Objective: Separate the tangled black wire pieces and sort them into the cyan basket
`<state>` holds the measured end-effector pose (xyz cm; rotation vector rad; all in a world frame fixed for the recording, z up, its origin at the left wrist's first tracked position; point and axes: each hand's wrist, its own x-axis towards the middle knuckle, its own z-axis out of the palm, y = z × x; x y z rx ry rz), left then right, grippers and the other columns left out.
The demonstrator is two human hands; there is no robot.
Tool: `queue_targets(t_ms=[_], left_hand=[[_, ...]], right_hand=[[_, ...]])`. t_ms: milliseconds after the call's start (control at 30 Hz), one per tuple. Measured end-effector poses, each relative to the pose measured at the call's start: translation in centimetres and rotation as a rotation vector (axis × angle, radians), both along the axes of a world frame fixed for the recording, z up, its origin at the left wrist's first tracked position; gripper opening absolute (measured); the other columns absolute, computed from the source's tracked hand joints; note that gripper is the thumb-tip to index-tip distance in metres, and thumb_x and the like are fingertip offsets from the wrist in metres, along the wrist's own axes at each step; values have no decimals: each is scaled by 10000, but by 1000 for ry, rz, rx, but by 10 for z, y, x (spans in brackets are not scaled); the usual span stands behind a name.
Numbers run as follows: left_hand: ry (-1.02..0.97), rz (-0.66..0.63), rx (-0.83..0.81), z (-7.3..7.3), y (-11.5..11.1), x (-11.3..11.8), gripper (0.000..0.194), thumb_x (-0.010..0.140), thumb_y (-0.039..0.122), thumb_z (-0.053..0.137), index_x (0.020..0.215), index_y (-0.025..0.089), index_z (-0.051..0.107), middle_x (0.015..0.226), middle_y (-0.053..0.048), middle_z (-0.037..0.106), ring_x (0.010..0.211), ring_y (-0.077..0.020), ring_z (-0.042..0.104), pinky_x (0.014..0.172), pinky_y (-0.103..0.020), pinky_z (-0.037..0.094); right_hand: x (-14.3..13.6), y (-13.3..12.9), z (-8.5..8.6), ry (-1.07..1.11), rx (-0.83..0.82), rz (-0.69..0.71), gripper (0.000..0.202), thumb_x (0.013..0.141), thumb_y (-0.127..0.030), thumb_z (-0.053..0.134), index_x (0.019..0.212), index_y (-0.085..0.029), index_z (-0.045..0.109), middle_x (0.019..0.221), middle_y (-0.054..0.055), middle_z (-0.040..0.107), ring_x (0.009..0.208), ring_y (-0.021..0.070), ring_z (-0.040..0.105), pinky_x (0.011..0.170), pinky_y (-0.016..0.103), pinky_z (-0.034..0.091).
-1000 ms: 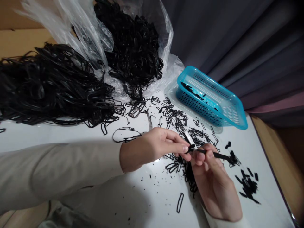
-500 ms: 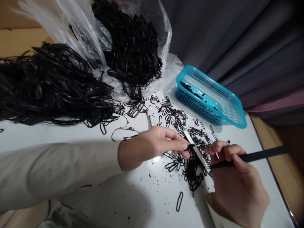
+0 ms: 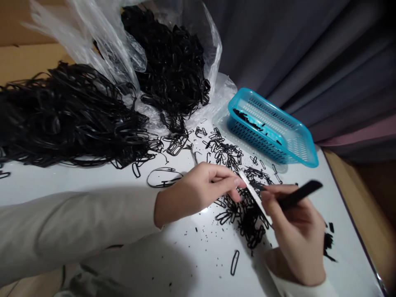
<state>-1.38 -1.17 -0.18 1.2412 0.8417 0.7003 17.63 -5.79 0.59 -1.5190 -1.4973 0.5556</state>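
My left hand (image 3: pixel 207 185) reaches in over a heap of small black loops (image 3: pixel 227 154), its thumb and fingers pinched together. Whatever sits between those fingertips is too small to make out. They meet the edge of a narrow white strip (image 3: pixel 255 197) that slants across the heap. On the other side of the strip, my right hand (image 3: pixel 295 231) is closed around a slim black tool (image 3: pixel 301 194); its exact kind is unclear. The tool's back end sticks up to the right, and its front end points left toward the strip, partly behind my fingers.
A blue perforated basket (image 3: pixel 301 144) with some black bits stands behind my right hand. To the left lies a big tangle of black bands (image 3: pixel 62 119), beside a clear plastic bag (image 3: pixel 213 53) full of more. Small black pieces (image 3: pixel 328 243) lie right of my right hand.
My right hand has turned and moved left, closer to the strip, and its black tool now points up more steeply. The small black piece seen in my left fingertips no longer shows clearly.
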Motion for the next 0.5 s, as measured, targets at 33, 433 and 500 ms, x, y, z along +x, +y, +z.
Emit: queue_targets(t_ms=[33,433,500], left_hand=[[29,47,43,1,1,-2,304,884,422,520,835,199,721,820,-20,701,585,-113,522,518,-244,375],[238,359,218,6,10,-8,306,928,422,431,951,256,687,921,-11,679,858,-179,587,767,-301,427],[199,423,189,9,12,-9,300,943,383,404,1002,249,666,984,-17,671,952,-184,580,871,-311,409]], right_hand=[[3,7,3,-6,19,-30,109,774,-301,698,854,-235,662,743,-9,615,615,110,522,550,249,413],[62,123,32,-74,132,-182,336,764,-348,649,1001,-112,676,695,36,587,537,101,441,547,310,353],[49,107,27,-105,108,-97,262,752,-352,650,909,-146,691,730,38,632,581,120,503,558,298,382]])
